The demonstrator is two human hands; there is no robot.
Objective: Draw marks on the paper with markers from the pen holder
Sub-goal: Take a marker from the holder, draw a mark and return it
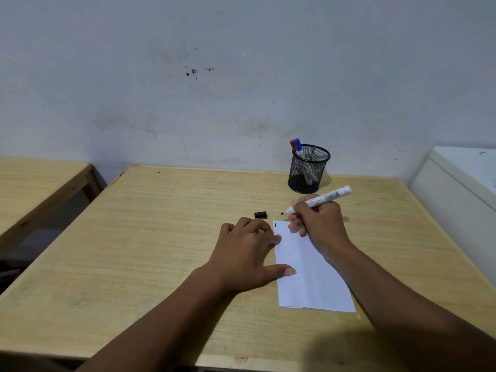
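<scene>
A white sheet of paper (pixel 308 275) lies on the wooden table (pixel 150 237), with one short black mark at its top left corner. My right hand (pixel 316 224) grips an uncapped black marker (pixel 319 200), its tip just past the paper's far edge and lifted off it. My left hand (pixel 248 253) rests flat with fingertips and thumb on the paper's left edge, holding nothing. The marker's black cap (pixel 261 215) lies on the table beyond my left hand. A black mesh pen holder (pixel 308 170) stands at the back with a red and a blue marker (pixel 297 147) in it.
A white cabinet (pixel 461 194) stands close against the table's right side. A second wooden table (pixel 35 189) sits to the left across a gap. A stained wall (pixel 214 89) runs directly behind the table.
</scene>
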